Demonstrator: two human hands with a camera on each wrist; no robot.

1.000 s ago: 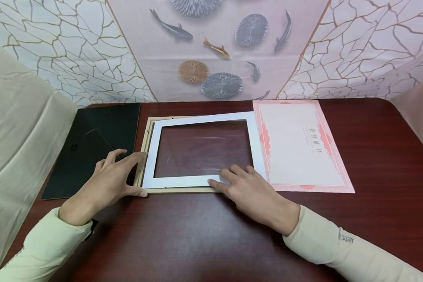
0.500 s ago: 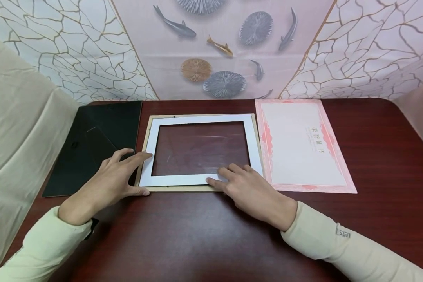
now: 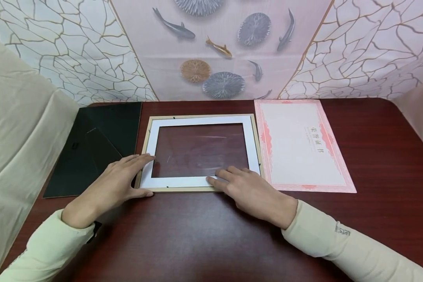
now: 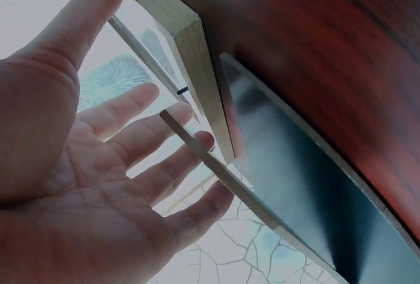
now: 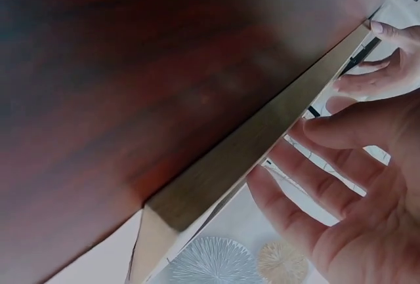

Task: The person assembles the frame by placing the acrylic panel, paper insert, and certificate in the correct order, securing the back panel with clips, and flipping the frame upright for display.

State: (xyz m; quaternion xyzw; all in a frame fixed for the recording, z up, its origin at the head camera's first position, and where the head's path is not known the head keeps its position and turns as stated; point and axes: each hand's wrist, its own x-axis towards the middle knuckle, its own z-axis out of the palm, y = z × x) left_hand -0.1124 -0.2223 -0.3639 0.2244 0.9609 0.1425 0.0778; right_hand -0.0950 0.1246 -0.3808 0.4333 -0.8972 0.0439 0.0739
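Patterned backdrop [image 3: 155, 78] across the far side: pink middle panel with fish and disc prints, cracked-pattern panels either side. Dark red-brown table [image 3: 211, 239] in front of it, glossy. Beige cloth [image 3: 17, 137] down the left side.

Frame [image 3: 183, 190], pale wood, lies flat mid-table between board and certificate. Board [image 3: 109, 117], black, on the table left of the frame, stand flap on its upper face; left forearm reaches over its near part. Certificate [image 3: 296, 145], pink border, just right of the frame; cannot tell if the edges touch.

Mat [image 3: 183, 182], white, lies within the frame's rim, bare dark opening in its middle. Cannot tell if it sits fully flat.

Sleeves [image 3: 338, 239] pale, lettering on the right one.

Left hand [image 3: 118, 180] at the frame's near left corner: fingers extended, tips on the mat's left strip, thumb apart on the frame's front edge. Right hand [image 3: 244, 192] over the front edge toward the right corner: fingers loosely extended, fingertips resting on the mat's near strip.

Small black tabs [image 3: 174, 118] along the frame's inner edge.
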